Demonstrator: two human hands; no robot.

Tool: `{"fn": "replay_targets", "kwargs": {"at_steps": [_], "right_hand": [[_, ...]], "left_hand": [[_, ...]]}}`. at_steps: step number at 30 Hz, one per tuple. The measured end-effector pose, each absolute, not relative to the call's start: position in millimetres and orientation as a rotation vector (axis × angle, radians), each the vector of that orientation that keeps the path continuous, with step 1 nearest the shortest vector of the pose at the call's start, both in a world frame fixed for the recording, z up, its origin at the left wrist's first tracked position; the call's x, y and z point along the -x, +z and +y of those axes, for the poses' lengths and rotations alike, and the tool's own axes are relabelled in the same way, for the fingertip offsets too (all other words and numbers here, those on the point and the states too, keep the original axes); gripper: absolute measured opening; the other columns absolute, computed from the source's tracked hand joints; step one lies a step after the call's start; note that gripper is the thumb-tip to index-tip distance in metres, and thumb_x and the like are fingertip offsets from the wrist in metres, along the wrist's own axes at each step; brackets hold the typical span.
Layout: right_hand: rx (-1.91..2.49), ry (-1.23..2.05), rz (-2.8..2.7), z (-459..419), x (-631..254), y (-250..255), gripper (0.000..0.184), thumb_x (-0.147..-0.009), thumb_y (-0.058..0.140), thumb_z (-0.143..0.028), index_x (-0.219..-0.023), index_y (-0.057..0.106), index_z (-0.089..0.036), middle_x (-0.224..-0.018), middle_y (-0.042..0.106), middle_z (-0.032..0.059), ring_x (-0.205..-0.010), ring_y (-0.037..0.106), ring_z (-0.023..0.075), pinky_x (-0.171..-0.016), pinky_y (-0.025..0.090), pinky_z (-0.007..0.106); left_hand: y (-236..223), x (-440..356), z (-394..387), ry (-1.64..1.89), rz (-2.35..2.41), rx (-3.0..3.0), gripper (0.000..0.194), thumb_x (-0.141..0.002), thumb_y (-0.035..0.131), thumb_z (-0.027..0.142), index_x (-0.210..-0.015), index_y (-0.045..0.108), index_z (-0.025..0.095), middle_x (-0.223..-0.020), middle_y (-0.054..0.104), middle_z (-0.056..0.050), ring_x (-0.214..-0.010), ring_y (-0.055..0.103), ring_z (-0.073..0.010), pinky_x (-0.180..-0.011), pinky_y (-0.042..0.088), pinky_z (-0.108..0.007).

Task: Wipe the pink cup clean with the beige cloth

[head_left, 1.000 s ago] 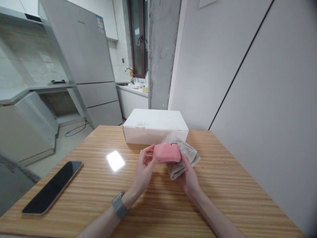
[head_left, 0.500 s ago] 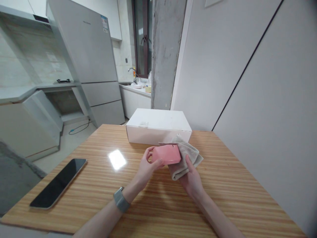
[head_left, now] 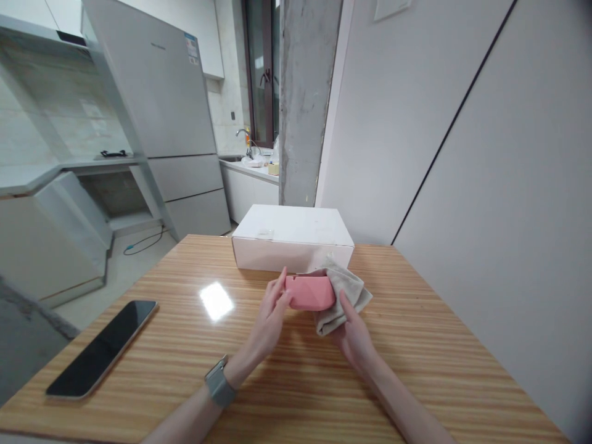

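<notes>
A small pink case [head_left: 309, 293] with rounded corners and a notch at its upper left is held up over the table. My left hand [head_left: 272, 308] grips its left end, thumb in front and the fingers straighter along the far side. Around the case's right end is a folded grey cloth [head_left: 349, 290], gripped by my right hand [head_left: 356, 336] with the thumb on top. The cloth hides that end of the case, and most of my right fingers are out of sight beneath the cloth.
Behind my hands, a white box [head_left: 293, 237] rests on the wood-grain table [head_left: 185, 364]. A dark-screened phone [head_left: 104, 348] lies at the left. A white wall [head_left: 485, 203] runs along the right side; a fridge [head_left: 157, 111] and a sink counter [head_left: 250, 185] stand beyond.
The pink case has been turned, so its notch went from the upper right to the upper left. My left fingers have shifted and straightened at its left end. My right hand keeps the cloth.
</notes>
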State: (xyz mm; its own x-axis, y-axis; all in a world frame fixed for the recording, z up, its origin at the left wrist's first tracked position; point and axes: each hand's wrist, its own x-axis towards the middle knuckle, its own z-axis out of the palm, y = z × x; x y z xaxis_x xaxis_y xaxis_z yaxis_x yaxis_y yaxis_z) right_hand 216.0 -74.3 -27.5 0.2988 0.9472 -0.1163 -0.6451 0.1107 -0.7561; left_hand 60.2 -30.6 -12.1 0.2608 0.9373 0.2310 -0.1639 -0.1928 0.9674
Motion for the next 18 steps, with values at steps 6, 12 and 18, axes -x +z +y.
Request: {"fn": "replay_targets", "kwargs": {"at_steps": [6,12,18], "right_hand": [[0.712,1.308,-0.434,-74.7,-217.9,-18.4,0.044,-0.077,0.067,-0.049,-0.109,0.066,-0.02,-0.114,0.068,0.0052,-0.111,0.061,0.0249,-0.093,0.051,0.038],[0.615,1.405,-0.456,-79.4,-213.7,-9.9,0.039,-0.079,0.067,-0.043,-0.112,0.066,-0.021,-0.115,0.068,0.0037,-0.116,0.058,0.0236,-0.096,0.049,0.036],[0.678,1.396,-0.458,-84.4,-212.7,-15.1,0.041,-0.071,0.075,-0.048,-0.103,0.07,-0.024,-0.114,0.069,0.0011,-0.115,0.059,0.0239,-0.098,0.048,0.034]], "left_hand": [[-11.1,-65.5,-28.9,1.22,0.761,-1.135,0.067,-0.076,0.069,0.041,-0.135,0.046,0.018,-0.128,0.056,-0.012,-0.112,0.056,-0.0243,-0.095,0.045,-0.034],[-25.7,-68.5,-24.3,1.059,0.493,-1.167,0.065,-0.069,0.072,0.046,-0.121,0.053,0.013,-0.121,0.061,-0.015,-0.11,0.056,-0.0282,-0.095,0.043,-0.039],[-18.1,-67.5,-26.7,1.256,0.626,-1.257,0.063,-0.063,0.075,0.036,-0.117,0.047,0.017,-0.111,0.062,-0.01,-0.099,0.059,-0.0237,-0.086,0.047,-0.034]]}}
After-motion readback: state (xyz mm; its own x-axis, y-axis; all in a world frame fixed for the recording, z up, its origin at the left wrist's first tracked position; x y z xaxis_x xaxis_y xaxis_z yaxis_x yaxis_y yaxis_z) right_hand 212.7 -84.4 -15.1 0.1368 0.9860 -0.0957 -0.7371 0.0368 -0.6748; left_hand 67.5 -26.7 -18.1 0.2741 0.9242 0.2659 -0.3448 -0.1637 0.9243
